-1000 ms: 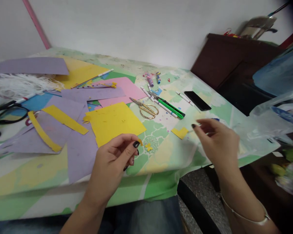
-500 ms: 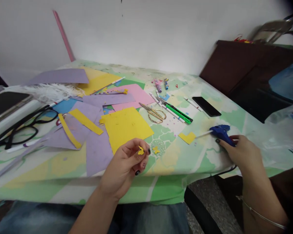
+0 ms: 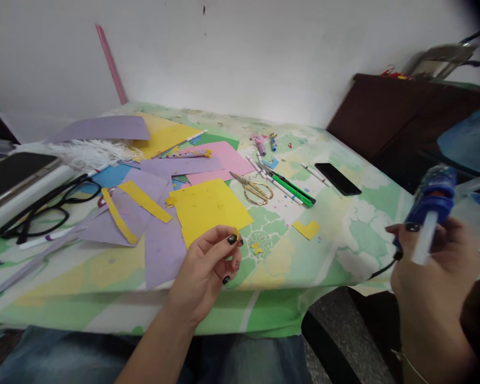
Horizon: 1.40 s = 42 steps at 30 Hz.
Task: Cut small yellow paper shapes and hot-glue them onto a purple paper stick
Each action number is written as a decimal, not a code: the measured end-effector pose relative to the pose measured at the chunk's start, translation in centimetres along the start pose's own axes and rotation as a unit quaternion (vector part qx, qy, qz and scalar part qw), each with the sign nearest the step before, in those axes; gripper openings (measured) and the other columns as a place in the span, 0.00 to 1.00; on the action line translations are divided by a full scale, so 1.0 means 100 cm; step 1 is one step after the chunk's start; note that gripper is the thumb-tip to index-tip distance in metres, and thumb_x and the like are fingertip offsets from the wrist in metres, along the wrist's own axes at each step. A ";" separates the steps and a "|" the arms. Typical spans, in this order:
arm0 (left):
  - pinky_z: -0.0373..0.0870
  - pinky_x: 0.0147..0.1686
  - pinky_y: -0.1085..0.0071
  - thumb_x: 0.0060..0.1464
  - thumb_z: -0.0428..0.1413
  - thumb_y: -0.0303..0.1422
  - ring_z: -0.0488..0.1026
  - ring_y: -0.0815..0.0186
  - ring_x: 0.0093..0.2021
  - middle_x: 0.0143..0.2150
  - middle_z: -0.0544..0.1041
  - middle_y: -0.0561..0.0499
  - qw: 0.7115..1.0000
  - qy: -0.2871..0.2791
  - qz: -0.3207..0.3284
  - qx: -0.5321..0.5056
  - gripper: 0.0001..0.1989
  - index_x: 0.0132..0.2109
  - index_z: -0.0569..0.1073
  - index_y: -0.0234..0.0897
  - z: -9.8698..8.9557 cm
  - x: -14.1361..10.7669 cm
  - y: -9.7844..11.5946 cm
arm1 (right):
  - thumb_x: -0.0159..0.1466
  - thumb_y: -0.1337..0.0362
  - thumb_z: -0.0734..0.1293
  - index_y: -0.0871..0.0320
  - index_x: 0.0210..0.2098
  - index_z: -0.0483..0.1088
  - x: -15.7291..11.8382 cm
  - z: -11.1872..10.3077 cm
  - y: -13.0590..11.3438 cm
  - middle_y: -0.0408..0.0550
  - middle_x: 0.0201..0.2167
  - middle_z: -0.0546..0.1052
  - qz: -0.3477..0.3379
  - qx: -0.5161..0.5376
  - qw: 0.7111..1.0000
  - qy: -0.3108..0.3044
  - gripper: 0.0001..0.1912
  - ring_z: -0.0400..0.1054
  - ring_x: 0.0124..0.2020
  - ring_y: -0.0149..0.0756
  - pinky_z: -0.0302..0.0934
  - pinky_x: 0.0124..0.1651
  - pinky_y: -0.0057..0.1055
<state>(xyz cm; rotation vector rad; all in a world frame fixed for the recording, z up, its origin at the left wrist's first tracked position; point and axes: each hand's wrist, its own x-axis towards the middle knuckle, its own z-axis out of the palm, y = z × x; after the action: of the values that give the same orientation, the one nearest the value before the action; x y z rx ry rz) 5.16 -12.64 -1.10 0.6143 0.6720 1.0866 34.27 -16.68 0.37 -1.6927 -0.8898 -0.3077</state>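
Note:
My right hand is wrapped round a blue hot glue gun, raised at the right edge of the table. A white glue stick sticks out of its back, toward me. My left hand is closed in a pinch over the front of the table, thumb against fingertips. It holds a small yellow paper butterfly, now mostly hidden by the fingers. A second yellow paper butterfly lies on the patterned tablecloth, just right of that hand. Behind the left hand is a yellow sheet.
Gold-handled scissors, a green cutter and markers lie mid-table. A yellow scrap and a black phone are to the right. Purple sheets and black glasses fill the left. The gun's cord crosses the table edge.
My right hand has lifted the glue gun off the table, moved it right and turned it so its back faces me. The left hand's pinch has turned, covering the butterfly.

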 end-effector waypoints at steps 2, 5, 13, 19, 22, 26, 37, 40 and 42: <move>0.56 0.15 0.83 0.48 0.62 0.29 0.64 0.77 0.20 0.28 0.72 0.54 1.000 0.009 0.012 0.027 0.05 0.32 0.73 0.35 0.003 0.000 -0.002 | 0.55 0.62 0.70 0.54 0.43 0.71 -0.010 0.005 -0.022 0.51 0.30 0.74 0.073 0.202 0.976 -0.036 0.16 0.69 0.30 0.39 0.63 0.39 0.42; 0.56 0.16 0.83 0.49 0.61 0.29 0.64 0.77 0.19 0.23 0.71 0.56 0.996 0.013 0.035 0.081 0.04 0.33 0.73 0.35 0.006 0.000 -0.006 | 0.47 0.64 0.76 0.54 0.37 0.73 -0.029 0.015 -0.051 0.45 0.29 0.74 0.170 0.325 0.923 -0.119 0.18 0.67 0.27 0.32 0.64 0.36 0.36; 0.56 0.17 0.80 0.52 0.60 0.34 0.60 0.76 0.17 0.18 0.69 0.56 0.975 -0.014 0.038 0.216 0.08 0.34 0.73 0.33 0.015 -0.001 -0.011 | 0.46 0.69 0.76 0.55 0.39 0.72 -0.085 0.038 -0.090 0.42 0.30 0.78 0.292 0.405 0.783 -0.370 0.20 0.71 0.28 0.33 0.63 0.32 0.29; 0.57 0.17 0.81 0.53 0.59 0.34 0.60 0.76 0.17 0.18 0.69 0.56 0.973 -0.023 0.042 0.227 0.07 0.35 0.74 0.33 0.014 -0.001 -0.012 | 0.50 0.70 0.75 0.55 0.37 0.71 -0.092 0.042 -0.087 0.40 0.30 0.79 0.289 0.422 0.764 -0.393 0.16 0.72 0.29 0.31 0.65 0.34 0.28; 0.57 0.17 0.82 0.53 0.58 0.33 0.60 0.77 0.17 0.19 0.69 0.56 0.972 -0.021 0.043 0.231 0.06 0.35 0.74 0.33 0.014 -0.001 -0.012 | 0.50 0.71 0.75 0.56 0.37 0.71 -0.093 0.044 -0.086 0.39 0.29 0.78 0.291 0.420 0.768 -0.387 0.16 0.72 0.29 0.30 0.65 0.36 0.27; 0.59 0.17 0.83 0.53 0.59 0.32 0.62 0.76 0.18 0.19 0.69 0.56 0.969 -0.016 0.048 0.242 0.06 0.34 0.74 0.33 0.015 -0.002 -0.011 | 0.51 0.70 0.75 0.57 0.35 0.72 -0.096 0.047 -0.085 0.40 0.30 0.78 0.292 0.414 0.773 -0.382 0.13 0.71 0.31 0.30 0.64 0.37 0.27; 0.70 0.20 0.80 0.48 0.61 0.28 0.73 0.70 0.29 0.34 0.77 0.51 0.946 0.022 0.190 0.262 0.07 0.37 0.74 0.36 0.010 -0.004 -0.013 | 0.51 0.68 0.76 0.58 0.33 0.72 -0.097 0.051 -0.084 0.41 0.29 0.77 0.284 0.426 0.769 -0.384 0.12 0.70 0.29 0.28 0.64 0.34 0.26; 0.70 0.21 0.81 0.49 0.60 0.27 0.73 0.70 0.29 0.33 0.77 0.51 0.927 0.020 0.207 0.313 0.04 0.36 0.76 0.36 0.008 -0.004 -0.013 | 0.52 0.69 0.75 0.58 0.35 0.71 -0.097 0.051 -0.083 0.40 0.30 0.78 0.282 0.430 0.767 -0.384 0.12 0.70 0.30 0.27 0.64 0.35 0.25; 0.69 0.21 0.81 0.49 0.60 0.27 0.73 0.70 0.28 0.32 0.78 0.51 0.917 0.023 0.211 0.339 0.03 0.34 0.77 0.37 0.007 -0.004 -0.013 | 0.53 0.70 0.75 0.58 0.36 0.71 -0.098 0.051 -0.083 0.39 0.30 0.78 0.280 0.434 0.765 -0.386 0.13 0.70 0.30 0.27 0.64 0.35 0.24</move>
<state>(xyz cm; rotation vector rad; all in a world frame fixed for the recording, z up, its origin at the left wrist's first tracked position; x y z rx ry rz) 6.34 -13.53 -1.52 1.3844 0.9964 1.2638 20.62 -15.30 -1.34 -1.0538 -0.8309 1.1434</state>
